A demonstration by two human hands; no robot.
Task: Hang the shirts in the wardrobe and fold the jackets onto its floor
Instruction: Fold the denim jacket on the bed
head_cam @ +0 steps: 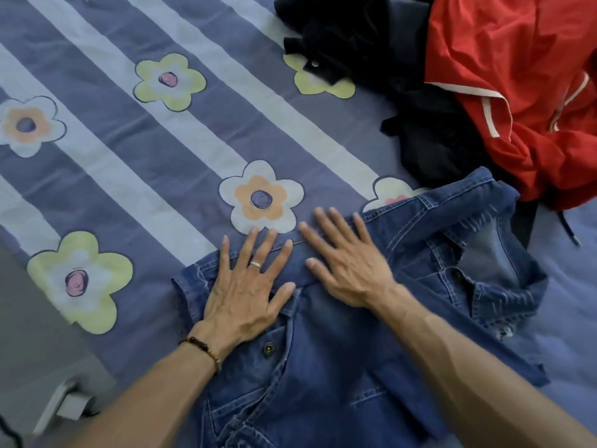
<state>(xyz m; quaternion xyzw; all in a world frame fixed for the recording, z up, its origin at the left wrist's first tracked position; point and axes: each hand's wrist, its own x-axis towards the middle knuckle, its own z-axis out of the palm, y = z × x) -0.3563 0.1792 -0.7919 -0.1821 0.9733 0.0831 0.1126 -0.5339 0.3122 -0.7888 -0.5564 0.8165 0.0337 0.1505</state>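
A blue denim jacket lies spread on a bed, on a purple sheet printed with pale diagonal stripes and large flowers. The jacket sits at the lower right of the view, its collar turned toward the right and its metal snap buttons showing along the front placket. Both hands lie flat on the denim, side by side and nearly touching. The left hand has its fingers straight and spread, palm down on the jacket's upper edge, the fingertips reaching over the hem onto the sheet; it wears a ring on one finger, and a beaded bracelet circles the wrist. The right hand is also flat and open, palm down with its fingers extended toward the top left, pressing a folded part of the jacket just beside the left hand. Neither hand curls round or pinches the cloth. Beyond the jacket, at the upper right, lies a heap of other clothing: a red jacket with white trim, crumpled, resting partly over a black garment whose shape cannot be made out. The red piece reaches down close to the denim collar. At the lower left, past the edge of the bed, a strip of grey floor shows.
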